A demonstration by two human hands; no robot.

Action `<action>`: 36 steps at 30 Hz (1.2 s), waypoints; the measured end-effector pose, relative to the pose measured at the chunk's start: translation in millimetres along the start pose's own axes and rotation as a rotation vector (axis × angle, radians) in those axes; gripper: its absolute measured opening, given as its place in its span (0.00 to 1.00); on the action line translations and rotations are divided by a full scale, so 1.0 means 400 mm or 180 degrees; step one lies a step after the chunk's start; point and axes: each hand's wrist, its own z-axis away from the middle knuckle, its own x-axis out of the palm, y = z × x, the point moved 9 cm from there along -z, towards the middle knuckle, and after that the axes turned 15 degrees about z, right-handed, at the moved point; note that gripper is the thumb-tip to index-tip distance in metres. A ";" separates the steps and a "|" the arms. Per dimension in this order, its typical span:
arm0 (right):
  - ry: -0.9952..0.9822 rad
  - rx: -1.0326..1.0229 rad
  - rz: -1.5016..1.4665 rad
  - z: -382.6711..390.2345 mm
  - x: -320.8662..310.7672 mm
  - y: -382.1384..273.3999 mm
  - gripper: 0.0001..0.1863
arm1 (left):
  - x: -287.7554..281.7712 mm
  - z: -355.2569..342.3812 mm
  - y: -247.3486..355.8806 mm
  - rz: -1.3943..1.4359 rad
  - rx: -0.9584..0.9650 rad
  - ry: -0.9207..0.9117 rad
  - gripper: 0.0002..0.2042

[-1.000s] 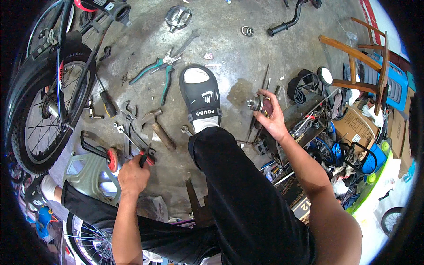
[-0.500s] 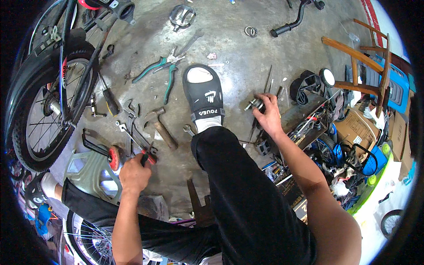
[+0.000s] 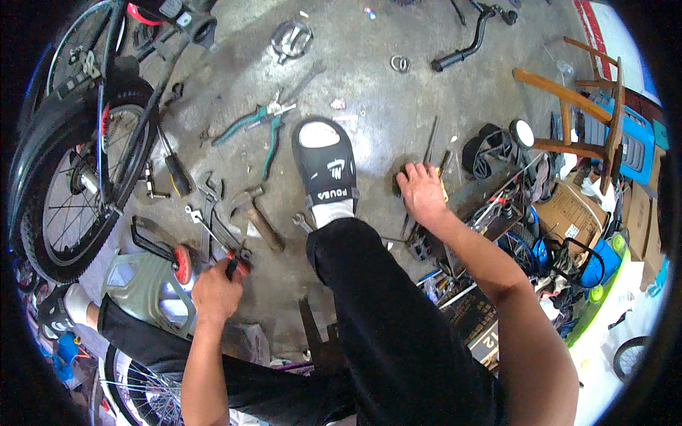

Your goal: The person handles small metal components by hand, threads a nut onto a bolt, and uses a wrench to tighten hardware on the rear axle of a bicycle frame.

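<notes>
My left hand [image 3: 217, 292] is closed, with a short black handle [image 3: 232, 267] poking out between thumb and fingers. Beside it lies a tool with red grips [image 3: 243, 265]. My right hand [image 3: 424, 193] is palm down near the floor on the right, fingers curled over something they hide. A yellow strip [image 3: 442, 183] shows along its outer fingers, and a dark bit shows under the fingertips. A thin metal rod [image 3: 431, 138] lies just beyond. Left of my shoe [image 3: 325, 160] are a hammer [image 3: 263, 226], an adjustable wrench [image 3: 210, 189] and a small spanner [image 3: 302, 222].
A bicycle wheel [image 3: 53, 234] stands at the left. Teal-handled pliers [image 3: 272, 145] and a yellow-black screwdriver [image 3: 177, 174] lie on the concrete. On the right are a tool-filled tray [image 3: 497, 213], a wooden chair [image 3: 568, 92] and a cardboard box [image 3: 568, 206].
My right hand has turned palm down and shifted slightly; the metal part at its fingertips no longer shows, and a yellow strip now does. My left hand has hardly moved.
</notes>
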 end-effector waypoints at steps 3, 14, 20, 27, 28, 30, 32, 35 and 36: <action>0.0113 -0.0053 0.0164 -0.009 -0.023 -0.007 0.11 | 0.005 0.004 -0.009 0.0009 0.0039 0.0058 0.17; 0.0511 -0.0175 -0.0202 -0.028 -0.037 0.025 0.07 | 0.001 -0.008 -0.001 -0.0228 -0.0029 -0.0138 0.19; 0.0870 -0.0142 -0.0379 -0.028 -0.071 0.036 0.04 | -0.005 -0.004 0.002 -0.0170 0.0017 -0.0082 0.19; 0.1091 0.0316 -0.1975 -0.035 -0.009 0.102 0.04 | -0.011 0.004 0.010 -0.0104 0.0042 -0.0005 0.18; 0.1145 0.0450 -0.2144 -0.036 -0.003 0.114 0.05 | -0.009 0.005 0.008 -0.0116 0.0043 -0.0003 0.18; 0.1255 0.0725 -0.2481 -0.039 0.008 0.141 0.07 | -0.003 0.001 0.000 -0.0143 0.0047 0.0003 0.18; 0.0906 0.1289 -0.3297 -0.043 0.070 0.177 0.09 | -0.001 0.000 -0.003 -0.0097 0.0085 0.0029 0.18; 0.0331 0.2208 -0.4989 -0.070 0.186 0.227 0.12 | 0.002 -0.007 -0.005 -0.0124 0.0141 0.0075 0.18; 0.0477 0.2152 -0.5165 -0.101 0.119 0.260 0.13 | 0.004 -0.005 -0.014 -0.0130 0.0111 0.0100 0.18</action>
